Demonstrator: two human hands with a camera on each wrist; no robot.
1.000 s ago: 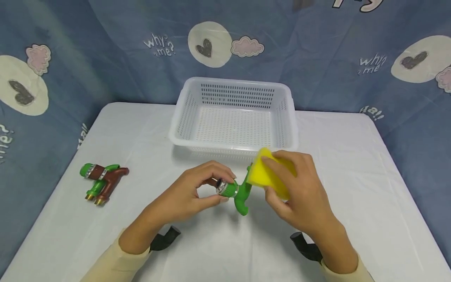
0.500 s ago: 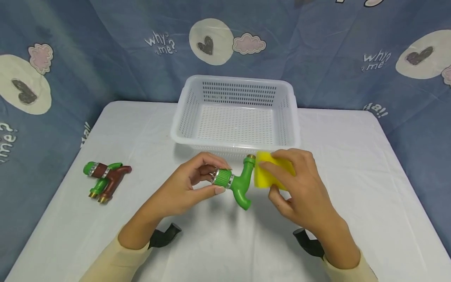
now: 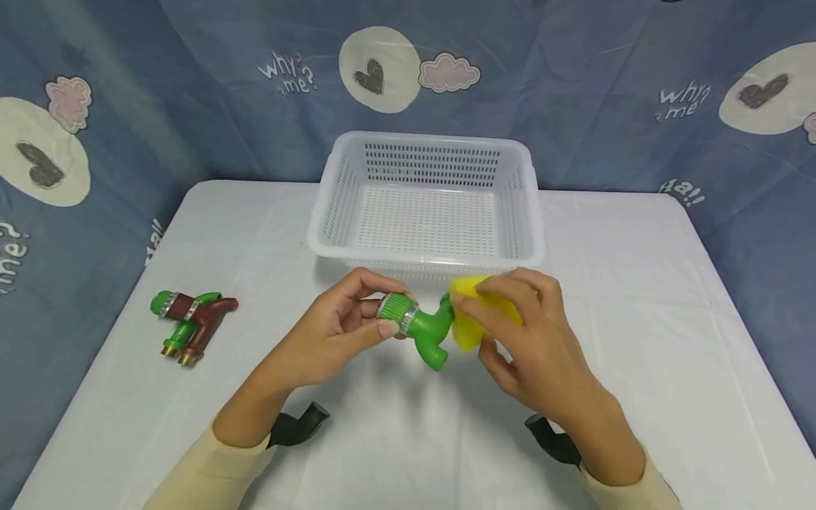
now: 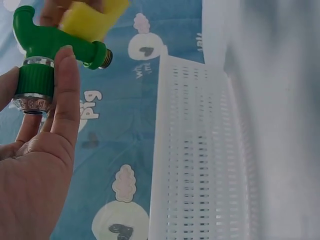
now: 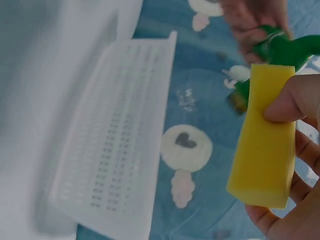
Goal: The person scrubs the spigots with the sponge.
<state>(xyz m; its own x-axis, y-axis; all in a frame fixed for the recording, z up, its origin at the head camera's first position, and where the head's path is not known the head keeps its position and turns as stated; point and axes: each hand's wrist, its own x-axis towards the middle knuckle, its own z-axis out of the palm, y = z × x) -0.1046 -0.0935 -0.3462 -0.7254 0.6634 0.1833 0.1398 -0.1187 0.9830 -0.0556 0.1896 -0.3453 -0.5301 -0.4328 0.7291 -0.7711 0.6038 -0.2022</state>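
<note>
My left hand holds a green tap by its ribbed knob, between thumb and fingers, above the white table. The tap's spout points down toward me in the head view. With fingertips and thumb my right hand pinches a yellow sponge, which lies up against the tap's inlet pipe and hides its end there. From the left wrist, the brass threaded end sticks out past the sponge, and a silver ring caps the knob. The right wrist view has the sponge in front of the tap.
A white perforated basket stands at the table's back, just beyond both hands. On the left lie a brown tap and another green tap, overlapping. Black curved mounts sit at both wrists. A blue printed cloth hangs behind.
The tap has moved up and slightly left, its spout and body turning in the left hand. The sponge came off the inlet pipe half a second ago and is now back against it.
</note>
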